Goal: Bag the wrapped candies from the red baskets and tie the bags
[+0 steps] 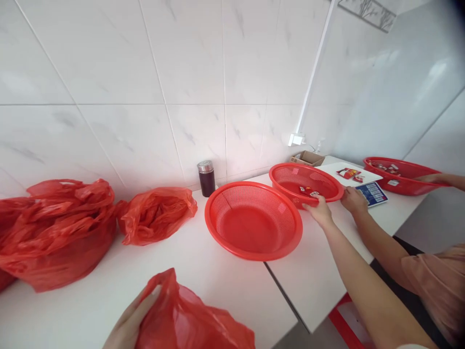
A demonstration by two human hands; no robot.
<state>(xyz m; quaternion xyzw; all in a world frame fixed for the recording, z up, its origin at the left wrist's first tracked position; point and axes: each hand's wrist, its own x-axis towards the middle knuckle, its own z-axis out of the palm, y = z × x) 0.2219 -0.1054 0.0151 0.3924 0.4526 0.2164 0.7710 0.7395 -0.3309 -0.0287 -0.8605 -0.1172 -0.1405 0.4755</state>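
Observation:
My left hand (132, 317) grips the edge of a red plastic bag (196, 320) at the bottom of the view. The bag's lower part is cut off by the frame. My right hand (319, 212) reaches forward and holds the near rim of a red plastic basket (279, 182) with a few small packets (308, 190) in it. A co-worker's hand (355, 201) is at the right side of the same basket. Nearer to me sits another red perforated basket (250, 223), with nothing visible inside.
Stuffed red bags (65, 232) and a smaller red bag (156, 215) lie on the left of the white table (218, 286). A dark flask (206, 179) stands by the wall. Farther right are a blue printed card (372, 194), a cardboard box (307, 158) and a third red basket (410, 182), with another hand in it.

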